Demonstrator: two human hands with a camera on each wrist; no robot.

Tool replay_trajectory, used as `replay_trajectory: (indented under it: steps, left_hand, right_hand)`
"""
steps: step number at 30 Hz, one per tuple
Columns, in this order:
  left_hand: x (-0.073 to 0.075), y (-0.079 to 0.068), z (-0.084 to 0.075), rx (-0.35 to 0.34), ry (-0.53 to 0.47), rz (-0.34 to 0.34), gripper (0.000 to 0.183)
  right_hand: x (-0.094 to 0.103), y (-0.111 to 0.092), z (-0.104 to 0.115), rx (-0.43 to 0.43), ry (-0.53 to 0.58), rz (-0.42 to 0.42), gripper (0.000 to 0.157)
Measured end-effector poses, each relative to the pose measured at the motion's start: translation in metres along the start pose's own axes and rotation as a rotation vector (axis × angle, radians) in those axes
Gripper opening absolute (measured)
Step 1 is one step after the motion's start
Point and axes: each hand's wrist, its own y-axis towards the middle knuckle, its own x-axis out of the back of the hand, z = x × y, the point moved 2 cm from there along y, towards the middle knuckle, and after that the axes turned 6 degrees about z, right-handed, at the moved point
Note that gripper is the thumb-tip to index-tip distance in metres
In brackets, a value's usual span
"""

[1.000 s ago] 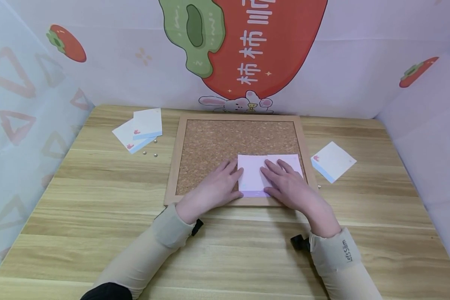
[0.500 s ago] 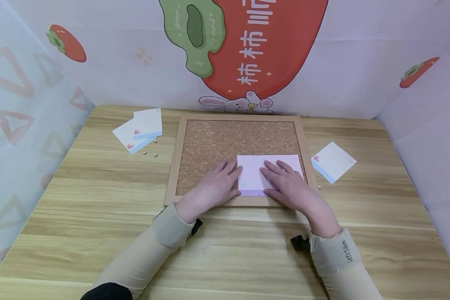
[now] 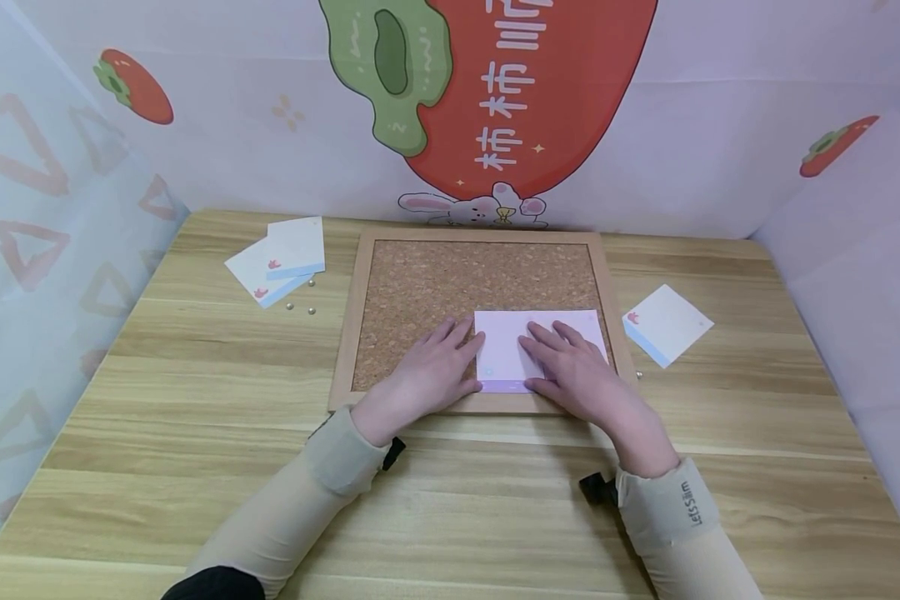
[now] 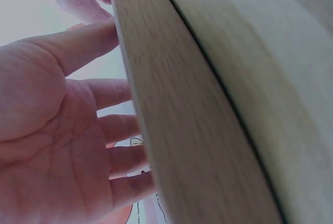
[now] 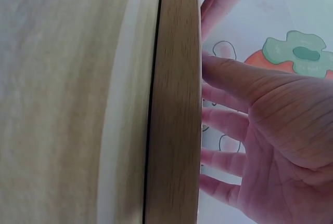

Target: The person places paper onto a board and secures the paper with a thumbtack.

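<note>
Two pale purple paper notes (image 3: pixel 500 342) lie side by side, edges meeting, on the lower right of a framed cork board (image 3: pixel 420 275). My left hand (image 3: pixel 431 371) rests at their left edge, its fingers spread over cork and frame, thumb at the lower left corner. My right hand (image 3: pixel 577 367) lies across the notes with spread fingers, covering much of the right one. In the left wrist view the left palm (image 4: pixel 57 130) shows relaxed, nearly straight fingers reaching behind the board's frame (image 4: pixel 166 104). The right wrist view shows the right hand (image 5: pixel 281 130) likewise spread at the frame's edge.
Two white notes with blue strips (image 3: pixel 295 246) overlap on the table left of the board, near several small metal thumbtacks (image 3: pixel 311 311). Another white note (image 3: pixel 669 323) lies to the right, with one tack (image 3: pixel 640 375) beside the frame. A printed cloth backdrop (image 3: pixel 682 150) stands behind.
The two purple notes have been shifted slightly so their top edges now line up. Both hands have barely moved.
</note>
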Motion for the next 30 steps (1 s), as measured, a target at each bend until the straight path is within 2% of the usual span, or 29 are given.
replay_trajectory:
  steps: [10, 19, 30]
  left_hand:
    - [0.001, -0.002, 0.001, -0.002, -0.005, 0.000, 0.072]
    - [0.002, -0.002, 0.002, -0.007, -0.006, -0.001, 0.071]
    - [0.003, -0.001, 0.003, -0.007, 0.008, 0.013, 0.072]
  right_hand:
    - [0.000, 0.001, 0.004, -0.012, -0.004, -0.002, 0.059]
    - [0.000, 0.003, 0.006, 0.013, 0.001, -0.038, 0.059]
    - [0.004, -0.001, -0.008, 0.042, 0.064, -0.037, 0.057]
